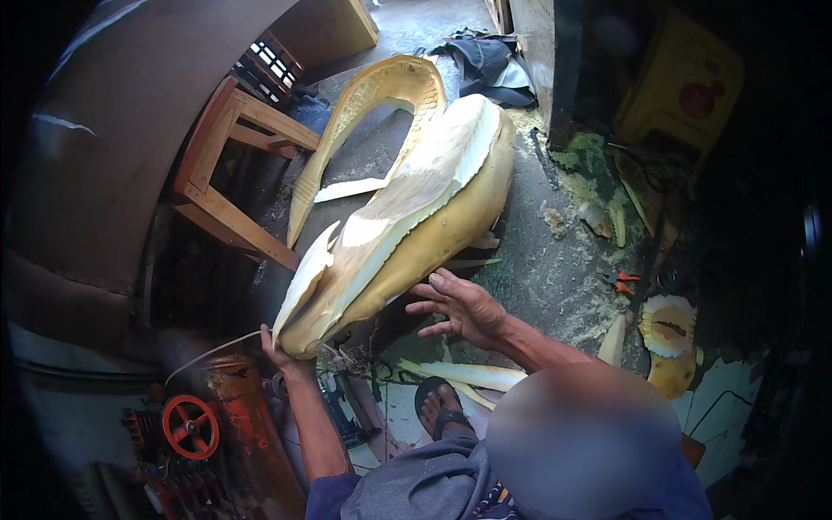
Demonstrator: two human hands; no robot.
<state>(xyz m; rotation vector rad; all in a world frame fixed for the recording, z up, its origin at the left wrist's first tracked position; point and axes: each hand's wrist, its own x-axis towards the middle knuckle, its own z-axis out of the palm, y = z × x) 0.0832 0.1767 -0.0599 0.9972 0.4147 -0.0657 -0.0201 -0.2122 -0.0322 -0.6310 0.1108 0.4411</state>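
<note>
A long yellow foam cushion (459, 217), shaped like a motorcycle seat, is tilted across the middle of the view. Rough pale cut edges run along its upper side, and a thin flap (308, 273) stands up near its lower end. That lower end is in my left hand (276, 348), its fingers partly hidden by the foam. Beside the cushion's right flank, my right hand (464, 309) is open, palm toward the foam, fingers spread; whether a fingertip touches it I cannot tell. Behind the cushion lies a curved, U-shaped foam piece (351, 108).
A wooden stool (225, 186) lies at the left. Near my left arm stands an orange cylindrical tank (251, 433) with a red handwheel (191, 427). Dark cloth (490, 69) lies at the far side. Foam scraps (477, 375) and orange-handled pliers (620, 281) rest on the dusty floor.
</note>
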